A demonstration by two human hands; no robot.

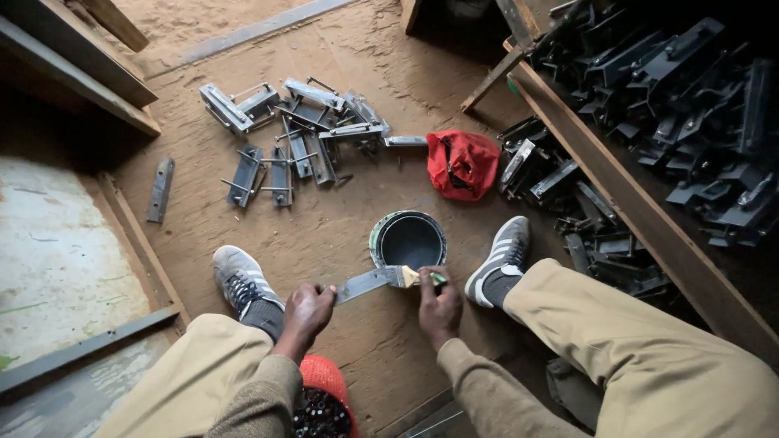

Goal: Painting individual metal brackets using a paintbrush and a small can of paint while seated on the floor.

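My left hand (308, 307) grips one end of a flat grey metal bracket (365, 283), held level just in front of a round tin of black paint (408, 241). My right hand (439, 304) holds a small paintbrush (414, 277) whose bristles rest on the bracket's right end. The tin stands on the wooden floor between my two feet in grey sneakers.
Several unpainted metal brackets with bolts (296, 134) lie in a pile ahead. A red cloth bag (462, 162) lies beside them. Black-painted brackets (673, 105) are stacked at right behind a wooden beam (633, 203). A red mesh bag of small dark parts (323, 397) sits between my legs.
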